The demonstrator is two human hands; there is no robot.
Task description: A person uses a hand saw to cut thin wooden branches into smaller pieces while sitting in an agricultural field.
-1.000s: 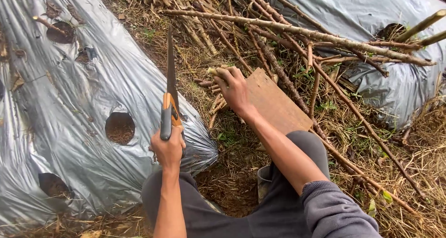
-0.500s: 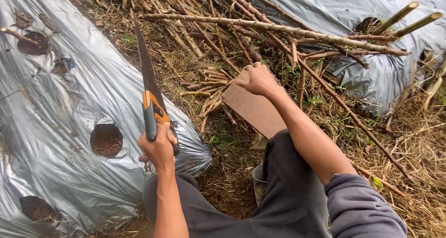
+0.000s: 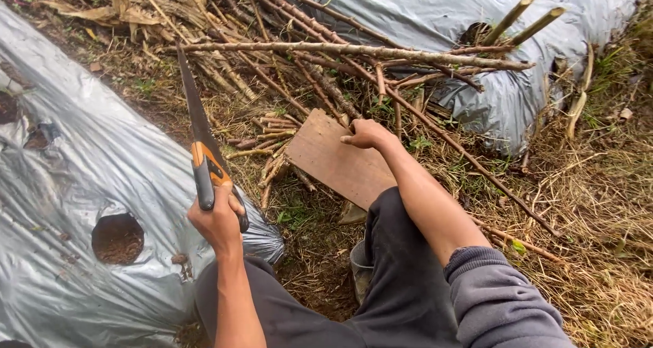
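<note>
My left hand (image 3: 219,220) grips the grey and orange handle of a hand saw (image 3: 199,134), whose dark blade points up and away over the ground. My right hand (image 3: 366,133) rests with curled fingers on the far edge of a flat brown wooden board (image 3: 333,160) that lies on the ground in front of my knee. Several short cut stick pieces (image 3: 266,153) lie beside the board's left side. A long pale branch (image 3: 354,50) lies crosswise just beyond the board, on a heap of thin sticks.
A bed covered in silver plastic sheet (image 3: 61,205) with round planting holes (image 3: 117,238) runs along the left. Another silver-covered mound (image 3: 469,28) sits at the upper right, with two cut bamboo stakes (image 3: 524,18) sticking out. Dry grass and twigs cover the ground.
The saw has tilted, its blade tip swinging left. My right hand has shifted from the short sticks to the far edge of the board, and the view has moved slightly.
</note>
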